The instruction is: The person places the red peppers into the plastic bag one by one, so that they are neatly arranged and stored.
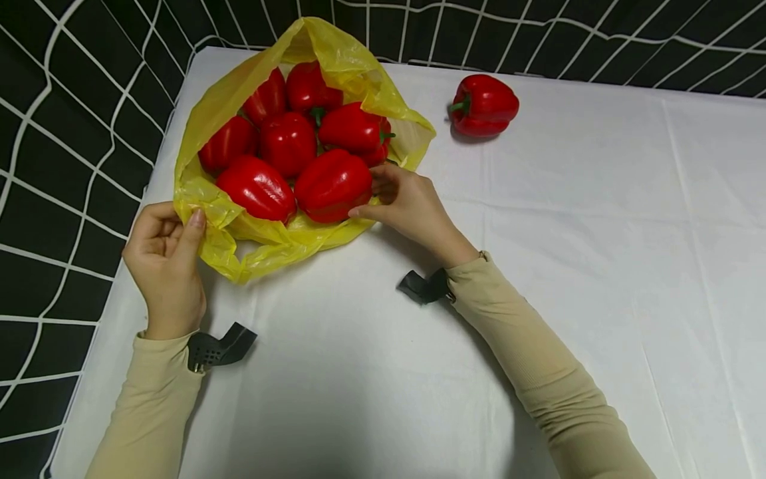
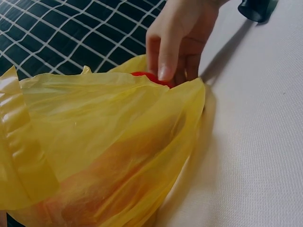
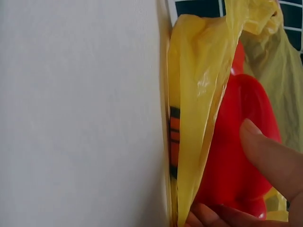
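Observation:
A yellow plastic bag (image 1: 200, 136) lies with its mouth wide, several red bell peppers (image 1: 287, 143) inside. At its front left edge my left hand (image 1: 170, 249) pinches the rim between thumb and fingers. My right hand (image 1: 413, 199) reaches in over the right front edge and grips a red bell pepper (image 1: 334, 185). In the right wrist view, the thumb presses on that bell pepper (image 3: 232, 142) while the other fingers lie partly hidden below it. From the left wrist, the bag's side (image 2: 109, 127) covers most of what it holds.
One more red bell pepper (image 1: 485, 105) lies on the white table (image 1: 598, 266), right of the bag, its green stem facing left. Black panels with white netting (image 1: 66, 166) border the table's left and far edges. Each wrist wears a black camera mount (image 1: 218, 346).

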### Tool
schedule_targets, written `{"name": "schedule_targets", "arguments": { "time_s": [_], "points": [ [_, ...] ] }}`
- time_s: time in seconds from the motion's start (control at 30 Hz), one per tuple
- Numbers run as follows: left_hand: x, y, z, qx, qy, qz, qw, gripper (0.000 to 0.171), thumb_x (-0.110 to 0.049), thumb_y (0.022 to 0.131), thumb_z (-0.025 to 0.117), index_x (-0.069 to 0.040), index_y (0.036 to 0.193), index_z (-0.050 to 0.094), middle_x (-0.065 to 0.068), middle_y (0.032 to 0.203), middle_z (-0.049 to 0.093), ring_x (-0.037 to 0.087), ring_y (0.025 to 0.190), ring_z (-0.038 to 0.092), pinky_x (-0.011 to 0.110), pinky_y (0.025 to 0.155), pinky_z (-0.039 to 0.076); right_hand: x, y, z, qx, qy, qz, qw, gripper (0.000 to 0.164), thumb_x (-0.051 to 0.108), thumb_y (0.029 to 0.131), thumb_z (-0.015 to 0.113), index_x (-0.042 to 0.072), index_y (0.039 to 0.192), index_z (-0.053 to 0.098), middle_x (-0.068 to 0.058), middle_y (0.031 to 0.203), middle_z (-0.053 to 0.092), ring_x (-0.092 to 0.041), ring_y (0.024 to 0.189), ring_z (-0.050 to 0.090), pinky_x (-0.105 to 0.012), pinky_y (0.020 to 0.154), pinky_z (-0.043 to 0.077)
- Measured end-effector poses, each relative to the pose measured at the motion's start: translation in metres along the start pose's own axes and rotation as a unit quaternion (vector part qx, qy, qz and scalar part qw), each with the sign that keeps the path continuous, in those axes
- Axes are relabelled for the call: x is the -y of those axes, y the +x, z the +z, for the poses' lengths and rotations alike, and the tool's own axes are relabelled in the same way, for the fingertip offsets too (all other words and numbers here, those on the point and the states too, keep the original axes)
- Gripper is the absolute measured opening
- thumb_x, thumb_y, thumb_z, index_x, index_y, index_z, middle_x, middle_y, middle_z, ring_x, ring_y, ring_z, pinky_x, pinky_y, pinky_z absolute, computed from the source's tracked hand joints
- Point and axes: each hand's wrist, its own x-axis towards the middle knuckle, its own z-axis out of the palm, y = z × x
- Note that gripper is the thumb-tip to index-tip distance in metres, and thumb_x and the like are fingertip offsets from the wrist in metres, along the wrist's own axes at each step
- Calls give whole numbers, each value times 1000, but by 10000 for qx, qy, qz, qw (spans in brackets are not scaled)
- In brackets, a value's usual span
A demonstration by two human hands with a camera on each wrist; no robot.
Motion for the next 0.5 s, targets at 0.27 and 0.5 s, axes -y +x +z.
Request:
{"name": "schedule_targets", "arguments": {
  "time_s": [0.27, 0.5],
  "points": [
    [1, 0, 1, 26, -32, -11, 10000, 12, 14, 79, 65, 12, 89, 60, 17, 81, 59, 20, 71, 58, 22, 71, 53, 2, -1, -12, 373, -397, 315, 9980, 56, 27, 73, 83, 4, 118, 60, -9, 103, 66, -19, 95, 63, -30, 83, 49],
    [1, 0, 1, 28, 13, -15, 10000, 12, 14, 79, 65, 12, 90, 60, 17, 82, 59, 20, 72, 58, 22, 72, 53, 4, -3, -25, 890, -675, 522, 9924, 42, 23, 74, 82, 3, 107, 64, -7, 95, 67, -18, 88, 61, -30, 78, 47]
  ]
}}
